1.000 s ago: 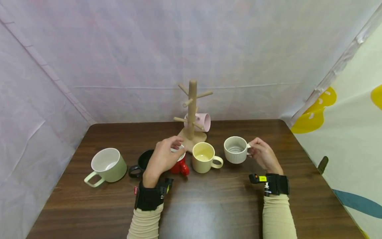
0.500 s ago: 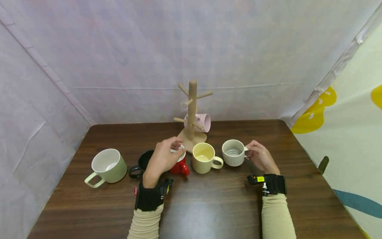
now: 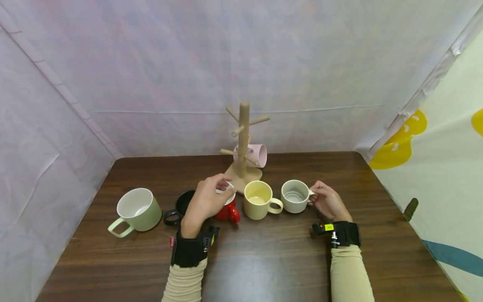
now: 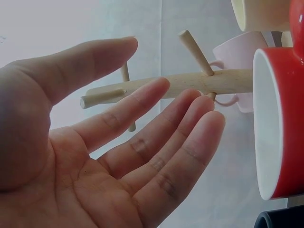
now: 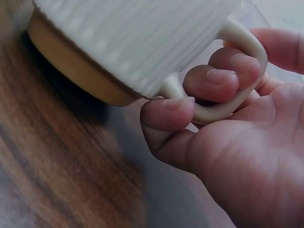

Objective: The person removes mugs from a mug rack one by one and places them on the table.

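Observation:
My right hand grips the handle of a white ribbed mug on the right. In the right wrist view, two fingers pass through the handle loop, and the mug's tan base is close over the tabletop; whether it touches is unclear. My left hand hovers by a red mug with a white inside, fingers loosely bent and holding nothing. The left wrist view has the palm apart from the red mug. Between the hands stands a yellow mug.
A wooden mug tree stands at the back centre, with a pink mug hanging on a low peg. Left of my left hand are a black mug, partly hidden, and a large green mug. The table is dark wood.
My right hand has brought the white ribbed mug a little left and nearer, down beside the yellow mug. The left hand has stayed in place.

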`<state>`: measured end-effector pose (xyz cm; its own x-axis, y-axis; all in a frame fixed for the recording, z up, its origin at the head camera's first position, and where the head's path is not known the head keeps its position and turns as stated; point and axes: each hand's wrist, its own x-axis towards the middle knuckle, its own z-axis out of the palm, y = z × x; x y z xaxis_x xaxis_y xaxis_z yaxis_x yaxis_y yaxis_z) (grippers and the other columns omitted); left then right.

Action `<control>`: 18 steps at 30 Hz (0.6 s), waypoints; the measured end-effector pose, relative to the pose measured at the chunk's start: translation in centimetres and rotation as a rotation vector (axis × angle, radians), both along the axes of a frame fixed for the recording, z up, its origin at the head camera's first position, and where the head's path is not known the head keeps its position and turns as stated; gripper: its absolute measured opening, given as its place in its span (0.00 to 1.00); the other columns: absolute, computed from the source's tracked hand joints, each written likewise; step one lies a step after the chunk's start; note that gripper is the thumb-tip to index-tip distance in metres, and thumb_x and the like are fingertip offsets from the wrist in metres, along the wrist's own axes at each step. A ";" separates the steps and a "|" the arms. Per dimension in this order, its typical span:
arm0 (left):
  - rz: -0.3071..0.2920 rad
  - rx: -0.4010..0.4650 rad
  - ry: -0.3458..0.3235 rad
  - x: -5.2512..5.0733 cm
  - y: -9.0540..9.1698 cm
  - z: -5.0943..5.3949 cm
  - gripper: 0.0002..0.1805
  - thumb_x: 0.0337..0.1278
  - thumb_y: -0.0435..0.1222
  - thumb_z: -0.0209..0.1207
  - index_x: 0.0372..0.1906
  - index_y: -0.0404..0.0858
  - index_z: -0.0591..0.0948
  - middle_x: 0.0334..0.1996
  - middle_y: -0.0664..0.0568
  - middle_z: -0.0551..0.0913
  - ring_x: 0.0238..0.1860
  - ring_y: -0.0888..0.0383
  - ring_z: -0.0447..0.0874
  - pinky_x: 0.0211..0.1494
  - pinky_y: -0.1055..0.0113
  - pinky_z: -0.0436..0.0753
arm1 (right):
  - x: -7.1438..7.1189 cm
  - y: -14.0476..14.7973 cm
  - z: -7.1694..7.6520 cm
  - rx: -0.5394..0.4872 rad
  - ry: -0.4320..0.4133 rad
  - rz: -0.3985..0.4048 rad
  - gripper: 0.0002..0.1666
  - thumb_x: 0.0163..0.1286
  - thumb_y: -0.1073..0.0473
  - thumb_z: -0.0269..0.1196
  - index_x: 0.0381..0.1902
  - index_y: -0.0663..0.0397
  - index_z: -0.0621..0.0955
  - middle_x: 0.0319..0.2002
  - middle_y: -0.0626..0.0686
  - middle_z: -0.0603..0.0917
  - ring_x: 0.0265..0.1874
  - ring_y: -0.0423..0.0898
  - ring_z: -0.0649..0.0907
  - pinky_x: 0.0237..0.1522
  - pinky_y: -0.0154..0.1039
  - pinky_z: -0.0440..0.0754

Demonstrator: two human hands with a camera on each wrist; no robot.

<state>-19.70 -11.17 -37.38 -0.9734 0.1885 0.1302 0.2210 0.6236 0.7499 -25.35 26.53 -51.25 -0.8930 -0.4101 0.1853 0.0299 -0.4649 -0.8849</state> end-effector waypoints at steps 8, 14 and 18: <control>-0.007 -0.003 -0.013 0.0 -0.1 0.0 0.17 0.62 0.38 0.65 0.53 0.37 0.82 0.46 0.40 0.86 0.48 0.46 0.85 0.53 0.51 0.82 | 0.0 0.7 -0.3 -0.011 -0.033 0.045 0.24 0.77 0.74 0.28 0.33 0.57 0.71 0.28 0.49 0.72 0.29 0.43 0.72 0.35 0.38 0.72; -0.003 -0.004 -0.029 0.0 -0.1 -0.1 0.17 0.63 0.39 0.64 0.54 0.38 0.82 0.47 0.41 0.86 0.49 0.46 0.85 0.53 0.50 0.82 | 0.2 1.3 -0.4 0.023 -0.038 0.093 0.25 0.78 0.74 0.29 0.37 0.57 0.74 0.30 0.50 0.75 0.32 0.44 0.76 0.39 0.40 0.77; 0.000 -0.004 -0.038 0.0 -0.2 -0.1 0.17 0.63 0.39 0.63 0.54 0.38 0.82 0.47 0.41 0.86 0.50 0.47 0.84 0.53 0.50 0.82 | 0.3 1.6 -0.3 0.074 -0.057 0.084 0.24 0.79 0.73 0.32 0.39 0.55 0.76 0.33 0.50 0.79 0.35 0.44 0.80 0.41 0.41 0.80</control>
<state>-19.69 -11.32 -37.45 -0.9776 0.1893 0.0924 0.1927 0.6266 0.7552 -25.06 28.15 -51.54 -0.8630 -0.4949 0.1015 0.1177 -0.3923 -0.9123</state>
